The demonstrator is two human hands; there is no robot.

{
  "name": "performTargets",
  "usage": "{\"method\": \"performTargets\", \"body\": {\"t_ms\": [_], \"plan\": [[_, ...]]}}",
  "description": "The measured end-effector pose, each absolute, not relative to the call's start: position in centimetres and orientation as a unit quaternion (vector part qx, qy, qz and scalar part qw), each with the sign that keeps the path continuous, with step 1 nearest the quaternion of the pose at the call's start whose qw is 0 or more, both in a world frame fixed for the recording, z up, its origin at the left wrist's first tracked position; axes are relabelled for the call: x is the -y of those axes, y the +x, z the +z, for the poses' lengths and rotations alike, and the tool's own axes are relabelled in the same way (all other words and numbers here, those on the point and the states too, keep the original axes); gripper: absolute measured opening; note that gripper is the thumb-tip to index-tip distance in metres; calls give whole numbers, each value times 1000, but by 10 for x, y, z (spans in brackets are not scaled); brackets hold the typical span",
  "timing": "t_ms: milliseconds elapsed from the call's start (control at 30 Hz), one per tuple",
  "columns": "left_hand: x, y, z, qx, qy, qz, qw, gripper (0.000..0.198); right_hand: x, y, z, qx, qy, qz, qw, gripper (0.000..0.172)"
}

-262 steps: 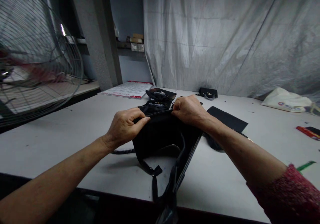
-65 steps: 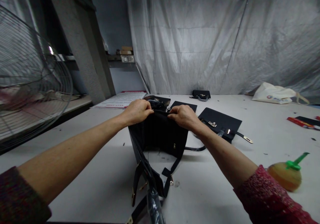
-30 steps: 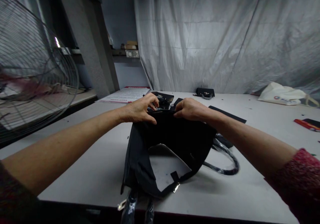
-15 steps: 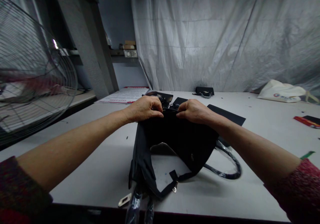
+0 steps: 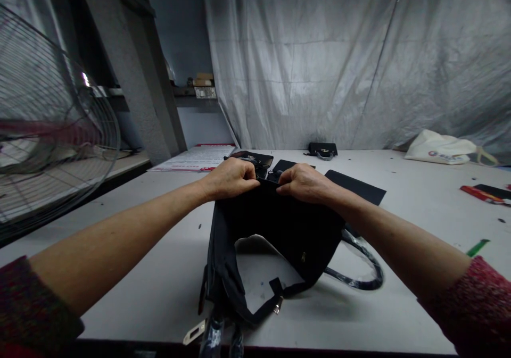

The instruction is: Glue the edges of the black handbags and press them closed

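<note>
Black bag (image 5: 287,219): on the surface (image 5: 139,251), straight ahead of the wearer near its front side; mouth faces the wearer.
Far edge (image 5: 268,182): held up between two hands, probably to draw that short stretch taut and in plain sight.
Left hand (image 5: 233,177): grip pinching the far edge, thumb pressed up against bent fingers.
Right hand (image 5: 303,182): matching grip, thumb and forefinger together on the same edge, just beside the left; only a short span between.
Pale patch (image 5: 263,267): inside the bag's outline; looks like surface showing through, though the dark interior makes that hard to settle.
Wrapped handle (image 5: 375,278): looped out right, apart from both hands; clear film likely there against scuffs.
Metal plate (image 5: 195,332): front left, by the other handle (image 5: 213,339).
More black bags (image 5: 259,159): beyond the hands, likely set there for elbow room.
</note>
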State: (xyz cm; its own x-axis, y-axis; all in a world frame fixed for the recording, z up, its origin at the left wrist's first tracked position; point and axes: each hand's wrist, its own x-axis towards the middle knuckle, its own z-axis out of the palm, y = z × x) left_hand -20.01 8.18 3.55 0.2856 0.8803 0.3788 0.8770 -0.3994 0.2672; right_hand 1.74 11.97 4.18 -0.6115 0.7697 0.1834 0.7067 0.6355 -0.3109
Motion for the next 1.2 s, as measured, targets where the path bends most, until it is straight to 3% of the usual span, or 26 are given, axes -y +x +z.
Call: {"method": "performTargets", "body": {"t_ms": [400, 533, 667, 733, 933, 1200], "plan": [[-84, -200, 31, -543, 812, 212, -37, 13, -130, 1, 52, 921, -371, 88, 82, 22], [-83, -205, 30, -519, 818, 245, 48, 16, -134, -8, 52, 927, -357, 62, 94, 15], [-78, -218, 30, -512, 800, 267, 162, 51, -131, -6, 46, 900, -404, 111, 116, 14], [-77, -224, 29, -516, 797, 254, 185, 58, -129, -3, 46, 895, -412, 128, 115, 14], [-79, -224, 25, -488, 799, 281, 212, 32, -131, 3, 46, 895, -406, 138, 121, 16], [-72, -217, 28, -528, 799, 279, 69, 15, -135, 10, 42, 890, -411, 141, 137, 17]]}}
